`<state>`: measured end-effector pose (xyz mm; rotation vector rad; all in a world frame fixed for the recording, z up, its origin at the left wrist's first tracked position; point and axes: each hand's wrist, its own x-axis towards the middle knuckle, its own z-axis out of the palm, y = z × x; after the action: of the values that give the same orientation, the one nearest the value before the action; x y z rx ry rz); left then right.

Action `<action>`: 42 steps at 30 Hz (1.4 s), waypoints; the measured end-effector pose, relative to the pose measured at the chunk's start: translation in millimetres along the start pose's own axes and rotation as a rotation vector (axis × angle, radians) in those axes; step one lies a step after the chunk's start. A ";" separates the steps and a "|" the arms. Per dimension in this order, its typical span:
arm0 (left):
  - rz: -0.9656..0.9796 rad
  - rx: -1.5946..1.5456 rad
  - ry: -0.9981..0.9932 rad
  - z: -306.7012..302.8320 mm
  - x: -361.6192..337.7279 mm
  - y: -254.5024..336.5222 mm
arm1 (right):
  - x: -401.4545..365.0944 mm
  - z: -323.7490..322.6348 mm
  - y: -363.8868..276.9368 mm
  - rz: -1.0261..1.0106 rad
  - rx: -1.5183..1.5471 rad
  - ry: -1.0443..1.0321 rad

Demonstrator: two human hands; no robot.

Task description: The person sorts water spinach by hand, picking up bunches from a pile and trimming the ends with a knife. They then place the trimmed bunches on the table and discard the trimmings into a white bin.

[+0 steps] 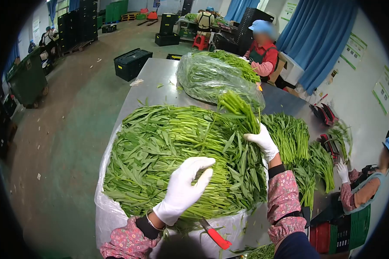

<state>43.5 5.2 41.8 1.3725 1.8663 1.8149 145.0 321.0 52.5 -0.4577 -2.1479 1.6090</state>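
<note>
A red-handled knife [216,236] lies on the table [160,82]; black crate [132,63], green bin [27,80] on floor [73,129].

Bright, even indoor light from overhead; shadows soft and short. Dull sheen on the grey brushed-metal table [155,82] at 12 o'clock; glare streaks on the clear plastic bag [203,77] lying on it. White-gloved left hand [183,190] at 6 o'clock nearly overexposed. Fisheye bending, black vignette at rim.

— What's under the heap of greens [168,151]?
— Thin, glossy clear plastic sheet [108,211], over a dull brushed-metal table [160,82].
— And on the heap?
— Left hand [183,187] and right hand [261,140]: smooth matt white gloves, printed cloth sleeves [283,194].
</note>
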 end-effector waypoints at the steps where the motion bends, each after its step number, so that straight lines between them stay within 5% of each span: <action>1: -0.225 -0.284 -0.086 7.6 6.0 -3.3 | -4.2 -0.9 1.8 -0.038 0.029 0.029; 2: -0.456 -0.567 -0.168 15.1 14.4 -9.5 | -7.7 -2.9 4.4 -0.053 0.026 0.019; 4: -0.168 -0.522 -0.067 35.9 30.5 -29.6 | -8.8 -3.4 4.1 -0.095 0.023 -0.005; 6: -0.023 -0.004 -0.215 38.3 40.7 -50.9 | -9.5 6.8 1.5 -0.107 0.057 -0.034; 8: 0.001 1.009 -0.128 35.3 53.1 -41.4 | -10.1 26.1 -1.6 -0.098 -0.092 -0.062; 9: 0.256 1.014 0.162 23.8 56.3 -52.5 | -11.5 37.3 -8.6 -0.224 -0.399 -0.098; 12: -0.092 1.187 -0.140 -11.6 47.9 -63.3 | -7.9 65.1 8.4 -0.267 -0.795 -0.280; 15: 0.030 1.259 -0.058 -20.2 17.0 -51.2 | -8.4 84.3 -0.2 -0.207 -1.103 -0.276; 20: 0.109 1.126 0.110 -35.7 -4.1 -34.3 | -2.9 93.9 17.8 -0.221 -1.218 -0.126; 22: 0.109 1.018 0.222 -44.4 -7.2 -12.2 | -1.8 75.8 16.8 -0.352 -0.957 -0.103; 24: 0.137 0.830 0.272 -52.3 -11.2 8.1 | 2.6 50.4 9.9 -0.133 -0.756 -0.082; 26: 0.099 0.224 0.154 -50.0 -13.2 9.8 | 1.8 23.3 5.4 -0.058 -0.148 -0.053; 28: -0.544 -0.484 -0.270 -47.4 -2.0 27.8 | -1.1 1.3 14.0 -0.086 0.049 -0.008; 30: -0.635 -0.942 -0.367 -20.0 9.0 8.8 | -10.7 -9.1 11.5 -0.088 0.058 0.009; 32: -0.721 -1.189 -0.148 17.1 24.1 -13.4 | -18.3 -8.9 11.9 -0.100 0.036 0.036; 34: -0.613 -1.411 -0.119 52.9 40.2 -70.7 | -21.7 -7.7 16.9 -0.082 0.050 0.007; 42: -0.665 -1.198 0.300 117.2 78.1 -94.1 | -16.3 5.6 16.5 -0.082 0.012 -0.095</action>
<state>38.3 157.8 -31.7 0.0556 0.7462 2.1196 156.3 313.0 33.1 -0.2910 -2.1951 1.6270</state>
